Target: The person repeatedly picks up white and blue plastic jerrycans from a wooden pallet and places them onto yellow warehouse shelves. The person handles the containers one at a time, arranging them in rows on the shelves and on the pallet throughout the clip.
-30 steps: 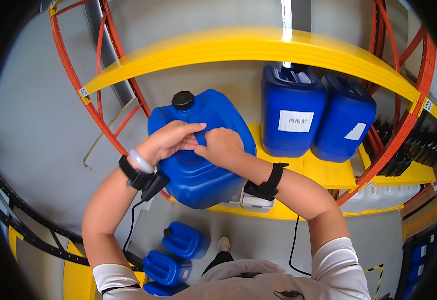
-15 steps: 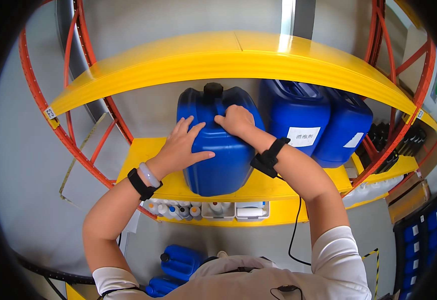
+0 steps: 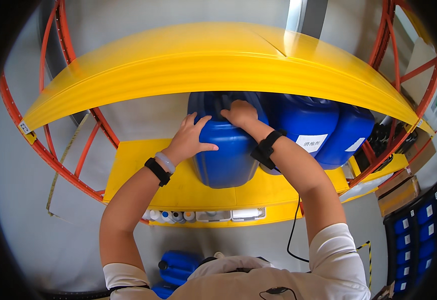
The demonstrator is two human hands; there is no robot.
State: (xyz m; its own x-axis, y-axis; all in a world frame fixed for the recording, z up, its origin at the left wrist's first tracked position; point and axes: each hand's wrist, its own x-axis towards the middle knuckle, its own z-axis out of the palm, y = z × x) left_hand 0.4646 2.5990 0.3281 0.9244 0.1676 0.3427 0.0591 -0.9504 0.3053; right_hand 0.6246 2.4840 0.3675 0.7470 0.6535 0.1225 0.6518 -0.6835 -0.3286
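Observation:
A large blue jerrycan [image 3: 227,160] stands on the yellow lower shelf board [image 3: 173,195], its top partly under the upper board. My right hand [image 3: 241,115] is closed around the handle on its top. Against the can's left shoulder rests my left hand [image 3: 186,141], fingers spread and thumb pointing across the front; it touches the can without wrapping round it. The upper board hides the can's back end and cap. Close by on the right are two more blue jerrycans, one [image 3: 306,117] with a white label and another [image 3: 348,132] beyond it.
The upper yellow board [image 3: 178,70] runs low over the cans, between red rack posts [image 3: 33,145]. Bottles and white bins [image 3: 248,214] sit on a level below. Another blue jerrycan [image 3: 178,266] stands on the floor near me. Blue bins [image 3: 406,242] line the right side.
The jerrycan has slid back, deeper under the upper board, so its black cap no longer shows. Both hands went along with it, and my view has shifted forward.

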